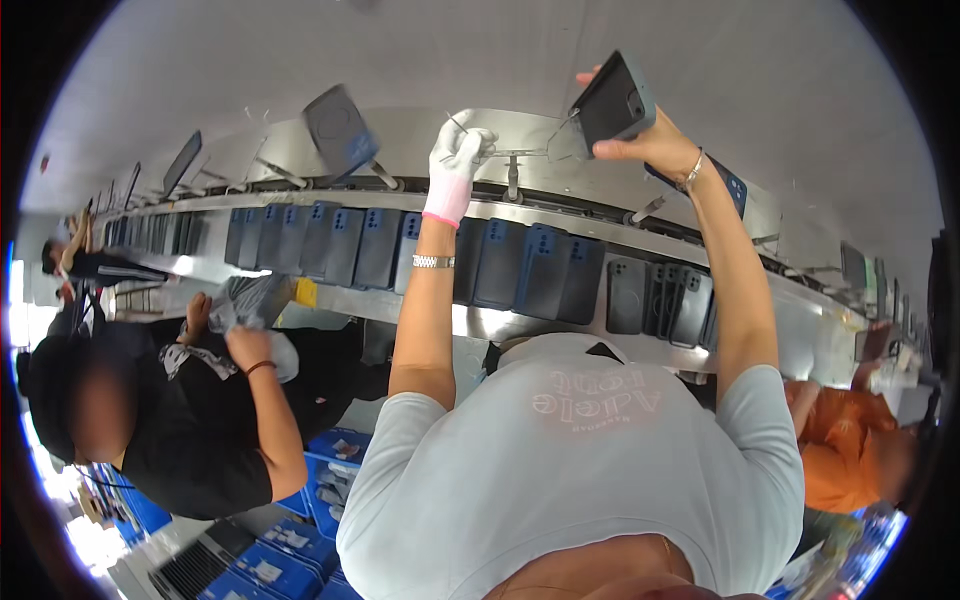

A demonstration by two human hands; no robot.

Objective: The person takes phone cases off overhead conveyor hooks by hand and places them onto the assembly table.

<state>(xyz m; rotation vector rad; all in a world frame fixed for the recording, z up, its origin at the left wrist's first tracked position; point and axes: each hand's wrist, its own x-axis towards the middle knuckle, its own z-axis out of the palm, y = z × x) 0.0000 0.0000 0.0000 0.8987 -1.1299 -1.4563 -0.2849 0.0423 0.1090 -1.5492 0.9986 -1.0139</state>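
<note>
The bare right hand [655, 140] grasps a dark phone case [612, 100] by its lower edge, so the case stands above the fingers, raised above the conveyor rail [560, 215]. The white-gloved left hand [455, 165] reaches to a thin metal hanger [510, 155] above that rail, fingers curled near it; whether it grips the hanger cannot be told. Dark phone cases in a row [500, 262] hang below the rail.

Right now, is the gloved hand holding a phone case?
No, the gloved left hand grips a thin metal rod, while the bare right hand holds the dark phone case.
</note>
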